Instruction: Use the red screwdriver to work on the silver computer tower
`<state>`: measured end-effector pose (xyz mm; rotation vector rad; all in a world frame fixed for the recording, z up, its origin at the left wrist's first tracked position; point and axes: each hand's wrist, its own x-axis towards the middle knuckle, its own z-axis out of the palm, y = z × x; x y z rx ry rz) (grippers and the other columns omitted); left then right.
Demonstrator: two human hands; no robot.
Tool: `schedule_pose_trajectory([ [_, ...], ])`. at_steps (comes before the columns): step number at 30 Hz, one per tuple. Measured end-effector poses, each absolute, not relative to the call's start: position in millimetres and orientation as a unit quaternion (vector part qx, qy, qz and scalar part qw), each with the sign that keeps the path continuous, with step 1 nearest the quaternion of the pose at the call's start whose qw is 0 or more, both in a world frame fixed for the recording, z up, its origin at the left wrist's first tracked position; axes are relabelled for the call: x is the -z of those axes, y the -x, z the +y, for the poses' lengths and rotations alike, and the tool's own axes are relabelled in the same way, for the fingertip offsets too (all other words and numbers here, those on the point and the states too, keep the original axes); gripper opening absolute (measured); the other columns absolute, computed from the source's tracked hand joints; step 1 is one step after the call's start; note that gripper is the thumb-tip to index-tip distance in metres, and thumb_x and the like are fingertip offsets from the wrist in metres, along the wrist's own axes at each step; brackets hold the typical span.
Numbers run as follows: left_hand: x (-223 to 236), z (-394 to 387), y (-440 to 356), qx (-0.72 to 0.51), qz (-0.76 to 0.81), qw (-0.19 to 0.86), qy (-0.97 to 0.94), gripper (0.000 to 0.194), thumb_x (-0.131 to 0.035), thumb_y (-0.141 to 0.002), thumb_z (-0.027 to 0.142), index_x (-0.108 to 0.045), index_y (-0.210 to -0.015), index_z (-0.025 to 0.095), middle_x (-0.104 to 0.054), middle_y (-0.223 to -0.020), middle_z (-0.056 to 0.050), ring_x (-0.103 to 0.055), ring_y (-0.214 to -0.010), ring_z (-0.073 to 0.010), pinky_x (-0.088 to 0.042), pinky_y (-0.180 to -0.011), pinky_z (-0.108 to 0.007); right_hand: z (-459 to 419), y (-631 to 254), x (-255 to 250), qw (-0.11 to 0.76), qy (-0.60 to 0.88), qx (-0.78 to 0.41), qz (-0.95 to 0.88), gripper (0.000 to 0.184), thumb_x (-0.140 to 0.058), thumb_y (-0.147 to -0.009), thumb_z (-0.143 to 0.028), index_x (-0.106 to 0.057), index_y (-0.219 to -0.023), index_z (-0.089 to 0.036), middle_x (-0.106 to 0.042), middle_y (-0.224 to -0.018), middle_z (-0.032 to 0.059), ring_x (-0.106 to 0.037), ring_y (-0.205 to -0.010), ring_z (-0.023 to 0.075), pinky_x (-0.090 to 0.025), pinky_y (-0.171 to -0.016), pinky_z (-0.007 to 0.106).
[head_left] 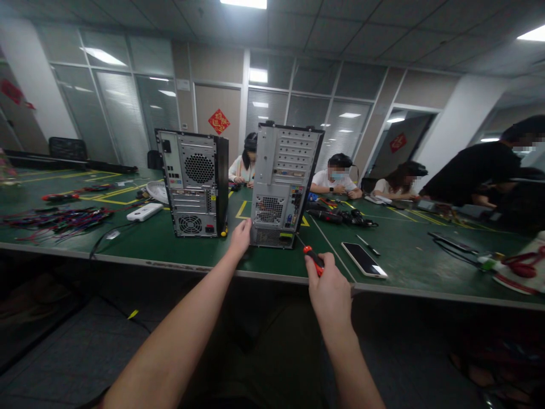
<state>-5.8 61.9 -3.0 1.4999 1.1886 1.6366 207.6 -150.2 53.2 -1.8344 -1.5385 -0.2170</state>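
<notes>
Two desktop computer towers stand upright on the green table, back panels facing me. My left hand (241,238) is at the lower left edge of the taller, right-hand computer tower (268,162), closed against its side; some fingers are hidden. In my right hand (330,284) is a screwdriver (313,258) with a red and black handle, gripped in closed fingers. Its thin shaft points up and left to the tower's lower right corner; I cannot tell whether the tip touches. The shorter black-sided computer tower (176,165) stands to the left, apart from both hands.
On the green table (404,264) a smartphone (364,260) and a thin dark tool (368,245) lie at right. Left are a white power strip (145,212) and a heap of thin cables (59,221). Several people sit across; one person (472,165) leans in at far right.
</notes>
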Motion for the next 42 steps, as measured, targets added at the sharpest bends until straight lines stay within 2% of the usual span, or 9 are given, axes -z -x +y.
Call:
schedule_pose_trajectory([
  [2, 2.2, 60.8, 5.9, -0.616, 0.451, 0.308, -0.567, 0.045, -0.046, -0.102, 0.052, -0.074, -0.096, 0.018, -0.077, -0.098, -0.009, -0.069, -0.093, -0.021, -0.052, -0.078, -0.029, -150.2, -207.0, -53.4, 0.372, 0.717, 0.058, -0.587, 0.026, -0.053, -0.105, -0.046, -0.056, -0.11, -0.021, -0.065, -0.09, 0.0062, -0.066, -0.079, 0.0263, -0.041, -0.066, 0.032],
  [7, 2.2, 60.7, 6.0, -0.614, 0.445, 0.309, -0.574, 0.046, -0.045, -0.102, 0.054, -0.072, -0.091, 0.018, -0.076, -0.098, -0.009, -0.068, -0.093, -0.0203, -0.052, -0.078, -0.028, -147.4, -203.9, -51.1, 0.446, 0.658, 0.073, -0.603, 0.02, -0.048, -0.102, -0.04, -0.052, -0.109, -0.021, -0.058, -0.114, 0.0143, -0.064, -0.091, 0.0271, -0.05, -0.073, 0.036],
  [10, 2.9, 61.9, 5.5, -0.615, 0.449, 0.305, -0.572, 0.047, -0.045, -0.102, 0.055, -0.071, -0.088, 0.018, -0.075, -0.095, -0.009, -0.068, -0.094, -0.0204, -0.052, -0.077, -0.027, -145.2, -202.8, -48.3, 0.479, 0.633, 0.087, -0.602, 0.018, -0.045, -0.102, -0.038, -0.051, -0.105, -0.022, -0.056, -0.111, 0.014, -0.063, -0.093, 0.0284, -0.052, -0.076, 0.04],
  [18, 4.9, 62.4, 5.4, -0.623, 0.432, 0.321, -0.568, 0.044, -0.047, -0.101, 0.055, -0.072, -0.099, 0.019, -0.076, -0.1, -0.008, -0.068, -0.095, -0.0207, -0.052, -0.078, -0.028, -148.0, -208.1, -48.5, 0.417, 0.596, 0.164, -0.666, 0.017, -0.044, -0.097, -0.019, -0.057, -0.109, -0.02, -0.059, -0.118, 0.0159, -0.062, -0.109, 0.0326, -0.053, -0.093, 0.049],
  [25, 1.2, 57.5, 5.5, -0.613, 0.448, 0.309, -0.573, 0.041, -0.049, -0.101, 0.053, -0.07, -0.091, 0.019, -0.073, -0.091, -0.007, -0.066, -0.087, -0.0201, -0.05, -0.076, -0.028, -143.7, -206.4, -46.9, 0.461, 0.631, 0.128, -0.61, 0.031, -0.04, -0.106, -0.047, -0.057, -0.11, -0.021, -0.057, -0.109, 0.0121, -0.064, -0.084, 0.0256, -0.05, -0.068, 0.036],
  [29, -2.1, 54.0, 5.3, -0.61, 0.451, 0.305, -0.575, 0.041, -0.049, -0.101, 0.052, -0.07, -0.089, 0.019, -0.072, -0.089, -0.006, -0.065, -0.085, -0.0198, -0.05, -0.076, -0.028, -143.8, -204.4, -47.0, 0.462, 0.643, 0.122, -0.598, 0.028, -0.041, -0.106, -0.045, -0.055, -0.108, -0.021, -0.057, -0.108, 0.011, -0.063, -0.083, 0.0246, -0.048, -0.065, 0.035],
  [33, -4.6, 52.1, 5.1, -0.602, 0.461, 0.299, -0.579, 0.041, -0.047, -0.101, 0.051, -0.07, -0.09, 0.019, -0.073, -0.091, -0.007, -0.065, -0.086, -0.0202, -0.049, -0.075, -0.028, -147.6, -205.4, -49.0, 0.42, 0.632, 0.139, -0.636, 0.014, -0.045, -0.101, -0.026, -0.058, -0.106, -0.021, -0.057, -0.115, 0.0127, -0.063, -0.093, 0.0266, -0.051, -0.077, 0.039],
  [36, -7.5, 49.5, 4.7, -0.6, 0.464, 0.29, -0.583, 0.042, -0.045, -0.103, 0.051, -0.07, -0.089, 0.019, -0.074, -0.092, -0.007, -0.066, -0.089, -0.0208, -0.049, -0.079, -0.028, -147.4, -208.5, -49.5, 0.411, 0.605, 0.16, -0.662, 0.016, -0.047, -0.096, -0.017, -0.059, -0.106, -0.021, -0.059, -0.117, 0.0136, -0.061, -0.106, 0.0298, -0.051, -0.092, 0.045],
  [42, -14.8, 46.4, 2.9, -0.592, 0.476, 0.226, -0.609, 0.042, -0.041, -0.105, 0.045, -0.068, -0.086, 0.019, -0.073, -0.092, -0.01, -0.066, -0.092, -0.0246, -0.047, -0.085, -0.033, -146.1, -210.7, -49.6, 0.42, 0.608, 0.129, -0.662, 0.016, -0.046, -0.103, -0.029, -0.059, -0.11, -0.021, -0.056, -0.118, 0.0138, -0.064, -0.101, 0.0284, -0.054, -0.085, 0.042],
])
